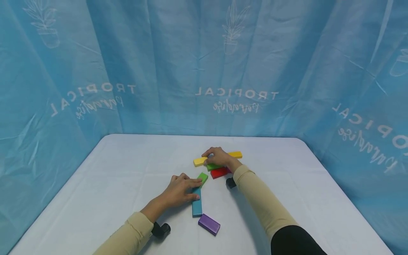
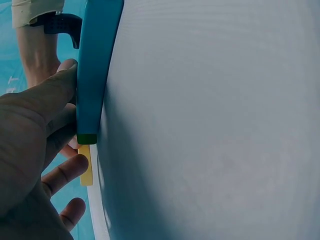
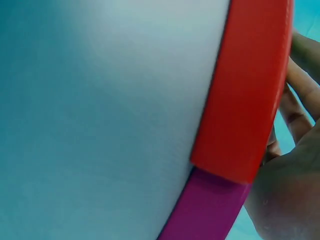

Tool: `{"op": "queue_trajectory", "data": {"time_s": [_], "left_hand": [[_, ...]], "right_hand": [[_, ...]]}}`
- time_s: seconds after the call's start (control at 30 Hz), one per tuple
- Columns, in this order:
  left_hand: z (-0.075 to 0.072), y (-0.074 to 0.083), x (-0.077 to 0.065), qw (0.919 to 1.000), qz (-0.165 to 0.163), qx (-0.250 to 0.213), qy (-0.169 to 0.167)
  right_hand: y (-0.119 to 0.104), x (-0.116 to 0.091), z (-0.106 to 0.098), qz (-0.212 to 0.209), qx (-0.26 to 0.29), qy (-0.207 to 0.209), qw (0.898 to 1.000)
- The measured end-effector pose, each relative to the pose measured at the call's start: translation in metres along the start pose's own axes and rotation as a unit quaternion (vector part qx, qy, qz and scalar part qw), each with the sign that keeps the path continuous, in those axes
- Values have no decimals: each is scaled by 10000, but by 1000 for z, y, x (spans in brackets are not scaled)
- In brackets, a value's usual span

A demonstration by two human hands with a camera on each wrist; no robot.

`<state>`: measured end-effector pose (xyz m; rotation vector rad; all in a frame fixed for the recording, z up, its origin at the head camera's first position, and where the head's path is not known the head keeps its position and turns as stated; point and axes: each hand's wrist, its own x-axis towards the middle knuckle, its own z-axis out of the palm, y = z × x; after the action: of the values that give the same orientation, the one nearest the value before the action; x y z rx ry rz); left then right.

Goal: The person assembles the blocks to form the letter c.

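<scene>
My left hand [image 1: 181, 189] rests on a blue block [image 1: 197, 209], its thumb on the block and its fingers reaching a light green block [image 1: 203, 177] at the far end. The left wrist view shows the thumb against the blue block [image 2: 95, 70], the other fingers loosely extended. My right hand [image 1: 219, 157] is over the farther blocks, near a yellow block [image 1: 199, 162] and a green block [image 1: 214, 166]. A small bluish patch shows between its thumb and fingers; what they touch is partly hidden. Beside the palm lie a red block [image 3: 245, 90] and a magenta block [image 3: 205, 205].
A purple block [image 1: 209, 224] lies by the near end of the blue one. Another yellow block [image 1: 235, 154] sits behind the right wrist. Black wrist devices [image 1: 160, 231] hang under both forearms. Blue printed curtains [image 1: 204, 71] surround the white table [image 1: 143, 152].
</scene>
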<state>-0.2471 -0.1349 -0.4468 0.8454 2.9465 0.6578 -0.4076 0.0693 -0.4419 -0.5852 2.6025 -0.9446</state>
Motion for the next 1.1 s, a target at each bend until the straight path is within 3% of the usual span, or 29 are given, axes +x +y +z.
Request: {"op": "queue_trajectory", "data": {"time_s": [0.63,1.1], "left_hand": [[0,2,-1,10000,-75,22,17],[0,1,-1,9999,-127,3,-35]], "right_hand": [[6,2,1,235,106,124,9996],[8,-4,-4,-155,212,370,9990]]}}
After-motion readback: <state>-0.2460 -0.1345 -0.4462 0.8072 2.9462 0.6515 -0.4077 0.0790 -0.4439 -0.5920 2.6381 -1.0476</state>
